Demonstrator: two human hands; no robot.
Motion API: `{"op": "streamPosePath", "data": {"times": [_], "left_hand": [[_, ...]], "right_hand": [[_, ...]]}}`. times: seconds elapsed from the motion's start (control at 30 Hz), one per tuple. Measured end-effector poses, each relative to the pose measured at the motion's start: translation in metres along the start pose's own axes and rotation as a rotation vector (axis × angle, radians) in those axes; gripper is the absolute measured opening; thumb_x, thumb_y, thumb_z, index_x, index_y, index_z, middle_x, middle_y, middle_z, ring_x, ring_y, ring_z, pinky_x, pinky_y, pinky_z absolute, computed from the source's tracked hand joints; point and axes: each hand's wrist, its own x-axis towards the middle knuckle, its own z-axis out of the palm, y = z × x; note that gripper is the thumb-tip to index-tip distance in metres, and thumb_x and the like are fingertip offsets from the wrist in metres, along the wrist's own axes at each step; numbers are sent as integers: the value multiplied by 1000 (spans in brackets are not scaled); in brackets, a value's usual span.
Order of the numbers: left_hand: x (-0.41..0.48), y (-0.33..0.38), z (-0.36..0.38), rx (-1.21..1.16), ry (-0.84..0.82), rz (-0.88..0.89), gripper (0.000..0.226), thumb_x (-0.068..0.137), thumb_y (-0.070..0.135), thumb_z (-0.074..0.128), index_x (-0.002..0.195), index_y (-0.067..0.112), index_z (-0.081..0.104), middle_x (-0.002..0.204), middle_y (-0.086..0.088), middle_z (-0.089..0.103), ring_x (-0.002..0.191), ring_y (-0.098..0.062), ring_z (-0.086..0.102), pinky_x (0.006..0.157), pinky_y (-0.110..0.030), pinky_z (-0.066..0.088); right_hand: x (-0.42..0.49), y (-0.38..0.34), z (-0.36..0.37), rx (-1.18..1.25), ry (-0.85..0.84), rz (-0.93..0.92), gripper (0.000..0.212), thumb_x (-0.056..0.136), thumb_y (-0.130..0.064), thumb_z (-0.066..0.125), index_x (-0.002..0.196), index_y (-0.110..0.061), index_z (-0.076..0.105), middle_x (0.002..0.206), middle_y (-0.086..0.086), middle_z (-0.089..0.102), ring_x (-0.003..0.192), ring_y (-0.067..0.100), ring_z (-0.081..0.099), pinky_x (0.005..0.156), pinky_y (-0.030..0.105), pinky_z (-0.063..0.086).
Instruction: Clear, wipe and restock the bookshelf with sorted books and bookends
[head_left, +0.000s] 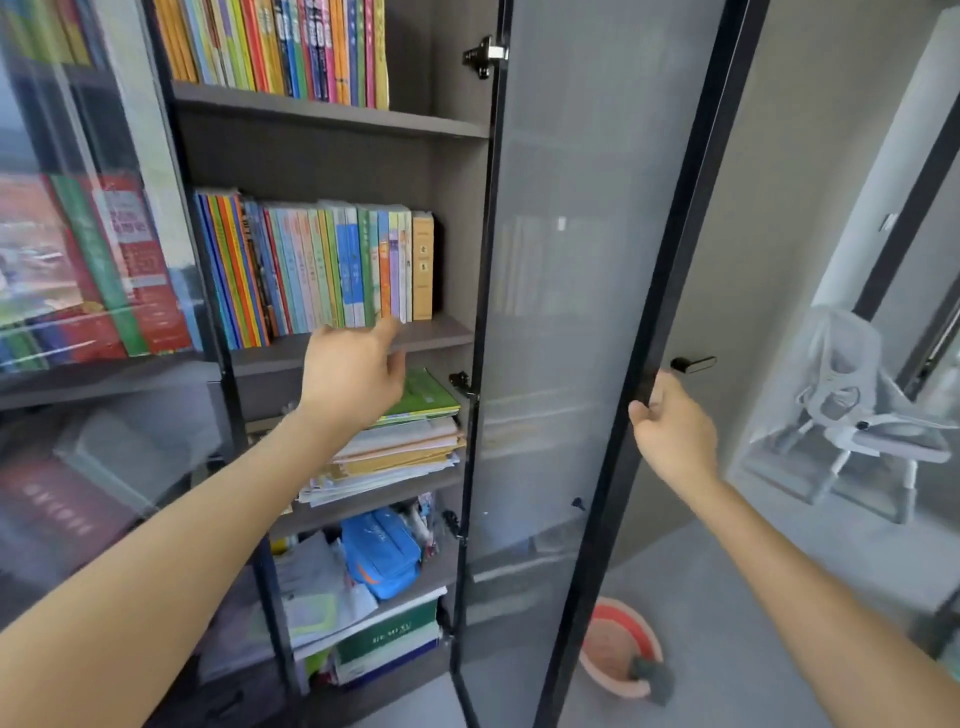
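The bookshelf stands open in front of me. A row of thin colourful upright books (317, 270) fills the left part of the middle shelf (431, 335). My left hand (353, 374) reaches toward the shelf's front edge, fingers apart and empty, just below the books. My right hand (670, 431) grips the black edge of the open glass door (561, 312), just below its handle (693, 364). Another row of upright books (275, 49) stands on the shelf above. Below lies a flat stack of booklets and papers (400, 447).
A blue pouch (382, 553), papers and a green book (387, 636) crowd the lower shelves. A closed glass door on the left covers more books (88, 270). A pink basin with a grey cloth (623, 649) sits on the floor. A white chair (852, 415) stands at right.
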Motion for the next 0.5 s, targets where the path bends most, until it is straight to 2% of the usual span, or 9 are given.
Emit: {"op": "streamPosePath", "data": {"times": [0.1,0.17,0.23,0.27,0.3,0.33,0.4,0.5], "left_hand": [[-10,-24,-3,-121,-44,-316,26,90,24,54,112,10,60,77,-6,67,66,-31,62,62,-32,48],[-15,-41,-9,-228,-39,-565,26,92,26,54,113,11,60,86,-4,65,78,-30,62,64,-30,44],[-20,-59,-13,-237,11,-690,26,92,26,53,112,12,61,93,-9,68,88,-33,62,70,-33,46],[-26,-70,-18,-205,29,-728,26,92,26,52,112,12,61,99,-12,69,92,-35,62,73,-35,47],[-32,-79,-22,-180,43,-747,26,92,24,52,112,11,61,103,-14,69,95,-36,62,76,-36,47],[-39,-88,-27,-158,47,-759,26,92,22,52,113,10,61,105,-15,69,98,-36,61,77,-36,47],[-53,-106,-40,-126,39,-786,26,92,20,52,114,10,61,108,-14,68,100,-36,60,76,-35,43],[-75,-132,-62,-63,26,-822,27,92,19,52,116,12,59,103,-13,68,93,-35,60,71,-32,39]], "right_hand": [[-33,-37,15,-70,38,-173,9,96,-14,47,93,-5,46,75,16,57,78,36,53,70,36,36],[-45,-63,33,-125,108,-353,11,96,-11,49,89,-4,54,66,13,57,62,33,49,76,36,42],[-49,-92,52,-148,255,-573,17,86,-9,58,70,-5,58,46,7,48,44,23,32,57,30,44],[-50,-108,66,-142,261,-670,21,81,-14,61,61,-7,57,39,4,46,37,22,28,50,26,39],[-48,-123,79,-143,210,-736,26,82,-18,61,58,-8,57,38,4,48,32,24,34,49,24,36],[-46,-139,95,-141,104,-771,30,89,-21,58,61,-8,59,43,5,55,35,26,45,52,26,34],[-45,-174,126,-199,-66,-766,34,101,-29,45,77,-11,62,64,7,65,58,30,60,61,29,28],[-43,-221,169,-288,-171,-700,34,105,-30,34,96,-15,63,85,3,66,77,25,59,63,29,29]]}}
